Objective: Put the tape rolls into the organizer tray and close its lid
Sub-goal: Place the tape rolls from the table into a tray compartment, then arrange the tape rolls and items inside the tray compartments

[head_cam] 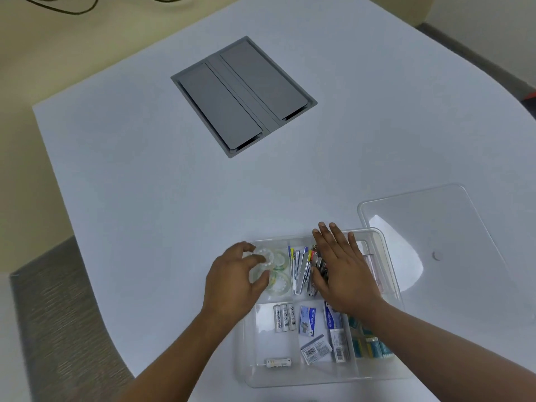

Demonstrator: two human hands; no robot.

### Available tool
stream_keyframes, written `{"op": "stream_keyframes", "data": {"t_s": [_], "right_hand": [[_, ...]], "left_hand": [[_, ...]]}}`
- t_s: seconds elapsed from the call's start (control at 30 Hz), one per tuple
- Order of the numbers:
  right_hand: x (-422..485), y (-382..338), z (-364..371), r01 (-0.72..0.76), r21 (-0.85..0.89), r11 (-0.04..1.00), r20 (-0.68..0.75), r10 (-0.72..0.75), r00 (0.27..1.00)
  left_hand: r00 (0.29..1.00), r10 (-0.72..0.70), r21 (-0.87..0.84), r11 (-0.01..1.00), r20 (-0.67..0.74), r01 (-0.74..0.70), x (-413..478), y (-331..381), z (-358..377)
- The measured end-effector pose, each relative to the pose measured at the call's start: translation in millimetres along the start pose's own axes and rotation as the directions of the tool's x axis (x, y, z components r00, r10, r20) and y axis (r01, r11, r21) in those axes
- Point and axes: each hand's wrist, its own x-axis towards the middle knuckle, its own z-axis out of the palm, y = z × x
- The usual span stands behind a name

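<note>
A clear plastic organizer tray [390, 265] sits at the table's near edge, divided into compartments. Several clear tape rolls [279, 285] lie in its far-left compartment. My left hand [235, 282] is over that compartment, fingers curled around one clear tape roll [262, 264]. My right hand [345, 271] lies flat, fingers spread, on the middle far compartments, covering clips and metal pieces [301, 268]. The tray's clear lid [452, 227] lies on the table to the right, partly behind the tray.
Batteries [282, 317], small boxes [307, 320] and blue packets [368, 343] fill the near compartments. A grey cable hatch [243, 97] is set into the white table [145, 184] farther away. A grey chair seat [58, 314] shows at the lower left.
</note>
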Motion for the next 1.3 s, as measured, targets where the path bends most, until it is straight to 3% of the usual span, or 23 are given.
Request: {"op": "stream_keyframes", "data": {"t_s": [0.37,0.5,0.6,0.67,0.83,0.97,1.13,1.3], "right_hand": [[0,-1,-3,-0.009,-0.006,1.0,0.009,0.009,1.0],[-1,-2,-4,-0.009,-0.007,1.0,0.006,0.009,1.0],[0,-4,-4,-0.015,-0.033,0.999,0.027,0.016,1.0],[0,-5,-6,-0.017,-0.048,0.999,0.042,0.019,0.999],[5,-17,-17,-0.02,-0.032,0.999,-0.007,0.02,1.0],[11,-41,-28,0.109,0.044,0.993,-0.068,-0.105,0.992],[25,-74,-30,0.103,0.043,0.994,0.195,-0.109,0.975],[45,-87,-16,0.096,-0.156,0.983,0.308,-0.044,0.95]], "left_hand": [[0.994,0.04,0.037,0.998,0.105,-0.044,-20,-6,17],[0.995,-0.042,-0.08,0.996,-0.085,0.035,-24,-14,13],[0.952,-0.182,-0.15,0.978,-0.244,0.148,-31,-30,13],[0.924,-0.268,-0.167,0.959,-0.271,0.229,-36,-43,18],[0.923,-0.365,0.009,0.93,-0.12,0.369,-53,-77,42],[0.937,-0.348,0.123,0.931,0.011,0.344,-61,-90,57],[0.924,-0.36,0.249,0.914,0.132,0.32,-61,-102,65],[0.903,-0.363,0.218,0.924,0.23,0.315,-56,-107,65]]}}
